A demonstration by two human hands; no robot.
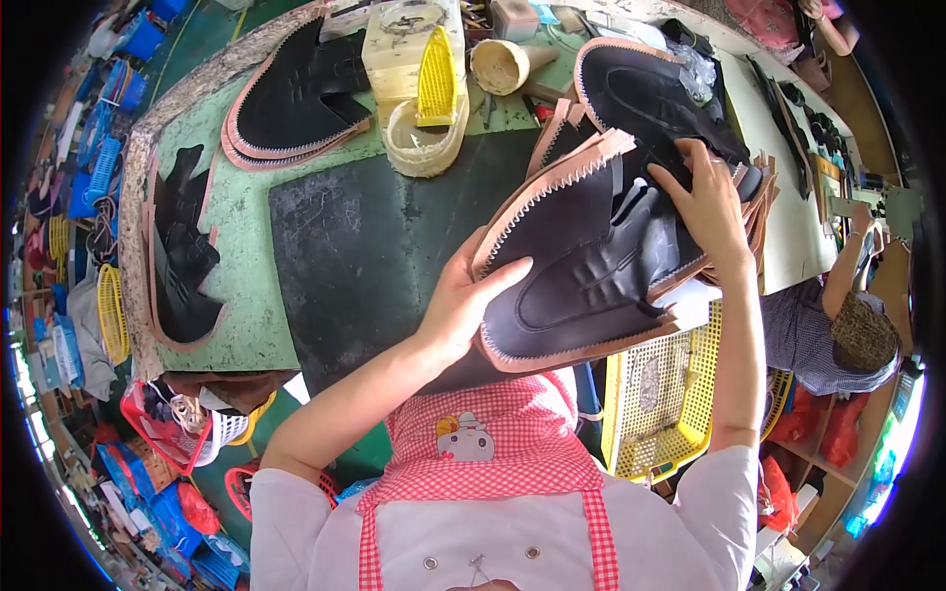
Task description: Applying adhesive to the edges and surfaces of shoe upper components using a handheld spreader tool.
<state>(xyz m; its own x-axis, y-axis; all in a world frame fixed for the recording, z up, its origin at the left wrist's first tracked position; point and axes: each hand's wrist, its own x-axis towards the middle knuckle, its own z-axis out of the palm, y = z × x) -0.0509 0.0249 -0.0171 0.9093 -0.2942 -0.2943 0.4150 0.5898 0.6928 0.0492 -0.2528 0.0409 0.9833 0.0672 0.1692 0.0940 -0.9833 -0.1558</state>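
My left hand point(458, 300) grips the left edge of a black leather shoe upper point(581, 286), thumb on top and fingers underneath. The upper has a tan, zigzag-stitched border, and other layers show under its edge. On the right side, my right hand point(709, 202) curls over the black leather, thumb and forefinger apart; its fingertips are partly hidden among the folds. Beyond it lies another black upper point(631, 94) with the same tan border. A dark mat point(365, 256) lies on the green worktable point(251, 295), left of the held upper.
More uppers lie at the far left point(305, 94) and the left edge point(182, 256). A pale tub point(424, 143) with a yellow perforated piece point(437, 79) and a cone-shaped cup point(503, 67) stand at the back. A yellow basket point(655, 394) is below right; another person point(838, 320) sits beyond.
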